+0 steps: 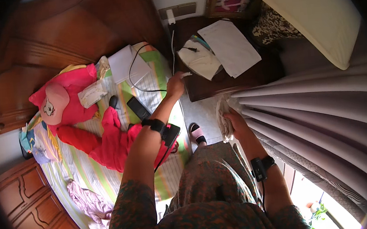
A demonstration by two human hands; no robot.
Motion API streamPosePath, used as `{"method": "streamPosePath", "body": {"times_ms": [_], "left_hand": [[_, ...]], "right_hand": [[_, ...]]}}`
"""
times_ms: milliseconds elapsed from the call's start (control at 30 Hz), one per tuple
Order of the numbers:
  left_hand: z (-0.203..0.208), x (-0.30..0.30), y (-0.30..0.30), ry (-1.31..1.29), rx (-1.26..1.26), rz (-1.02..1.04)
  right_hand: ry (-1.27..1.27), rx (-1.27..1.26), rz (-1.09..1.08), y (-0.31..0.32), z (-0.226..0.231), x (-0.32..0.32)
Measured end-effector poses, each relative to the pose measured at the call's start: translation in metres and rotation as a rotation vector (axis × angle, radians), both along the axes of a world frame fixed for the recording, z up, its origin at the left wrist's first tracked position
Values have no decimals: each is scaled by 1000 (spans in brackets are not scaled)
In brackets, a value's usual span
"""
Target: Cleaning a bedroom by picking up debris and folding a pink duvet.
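Note:
My left hand [175, 86] is closed beside the left edge of the dark wooden nightstand [203, 94]. A small white piece [186, 74] sticks out from its fingertips; it looks like a cable end, but the fingers hide most of it. From a white plug [170, 16] in the wall, a white cable [173, 50] runs down to this hand. A black cable [131, 76] loops over the bed toward the same wrist. Lower and to the right, my right hand [235, 122] grips a crumpled pale cloth [223, 119] in front of the nightstand.
White papers [232, 49], a plastic-covered packet [203, 62] and a black plug [193, 49] lie on the nightstand. A lampshade [314, 11] overhangs its right. On the bed are a phone [138, 108], red clothes [111, 140] and a pink cap [55, 104]. Curtains [313, 103] hang at right.

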State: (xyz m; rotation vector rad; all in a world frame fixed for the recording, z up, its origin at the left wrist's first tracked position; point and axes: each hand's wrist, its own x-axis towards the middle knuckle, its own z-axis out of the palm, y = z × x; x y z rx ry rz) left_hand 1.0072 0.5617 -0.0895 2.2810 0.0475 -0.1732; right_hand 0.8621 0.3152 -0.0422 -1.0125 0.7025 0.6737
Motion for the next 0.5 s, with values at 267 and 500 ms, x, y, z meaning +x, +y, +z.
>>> {"method": "streamPosePath", "body": {"times_ms": [267,500], "left_hand": [[-8,62,-78,46,528,-182],[-39,78,-87,-67,797,-229]], "right_hand": [[-2,18,-283,-32,14,-16],[28,39,-409,-47,-4,-34]]}}
